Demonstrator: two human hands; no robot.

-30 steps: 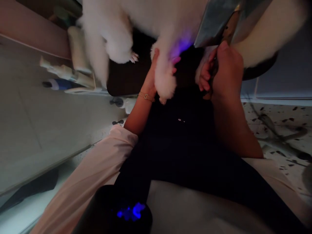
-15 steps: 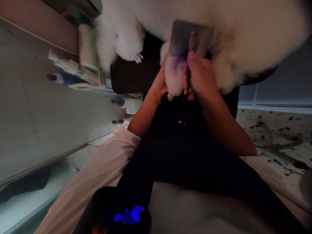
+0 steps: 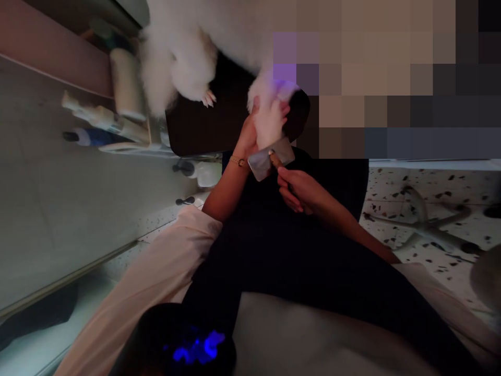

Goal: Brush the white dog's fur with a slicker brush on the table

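Note:
A fluffy white dog [image 3: 230, 31] is on a dark table [image 3: 195, 130], its upper right side covered by a pixelated block. My left hand [image 3: 247, 137] is closed around one of its legs [image 3: 270, 125], with fingertips showing on the far side. In my right hand [image 3: 299, 188] is a slicker brush [image 3: 260, 164], gripped by its wooden handle. The flat grey back of its head faces me, at the lower end of the held leg; the pins are hidden. Another paw [image 3: 209, 98] with pale claws shows to the left.
On the left, a rack [image 3: 125, 150] holds a pump bottle [image 3: 109, 117], a blue bottle [image 3: 94, 137] and a white container [image 3: 127, 83]. A white bottle [image 3: 209, 174] is below the table edge. Grey stand legs [image 3: 425, 227] rest on the speckled floor at right.
My right hand has moved down and toward me with the slicker brush, from the upper leg to its lower end. My left hand still holds the leg. The view has shifted slightly.

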